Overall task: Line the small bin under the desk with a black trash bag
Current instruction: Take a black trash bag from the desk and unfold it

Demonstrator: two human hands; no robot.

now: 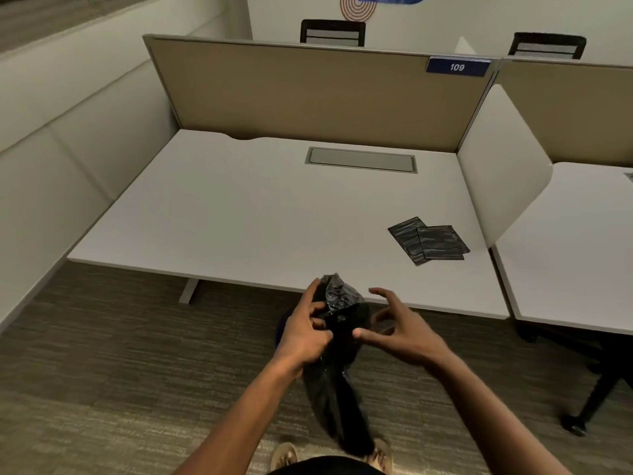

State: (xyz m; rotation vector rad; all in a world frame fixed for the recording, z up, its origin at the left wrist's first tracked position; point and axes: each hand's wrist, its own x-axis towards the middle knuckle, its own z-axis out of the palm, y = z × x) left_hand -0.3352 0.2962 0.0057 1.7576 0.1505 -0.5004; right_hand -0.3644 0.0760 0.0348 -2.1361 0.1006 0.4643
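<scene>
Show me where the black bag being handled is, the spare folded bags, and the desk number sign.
black trash bag point(337, 341): head view, on its bunched upper part.
folded bags point(430, 241): head view, where the two packs overlap.
number sign point(457, 67): head view, on its digits 109.

White "109" on a blue sign point(457, 67) at the beige partition's point(308, 94) top right corner.

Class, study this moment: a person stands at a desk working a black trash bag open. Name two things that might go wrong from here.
1. Only the left hand pinches the trash bag; the right hand is spread open, so the bag may slip.
2. The bag hangs down to the feet and could be stepped on.
</scene>
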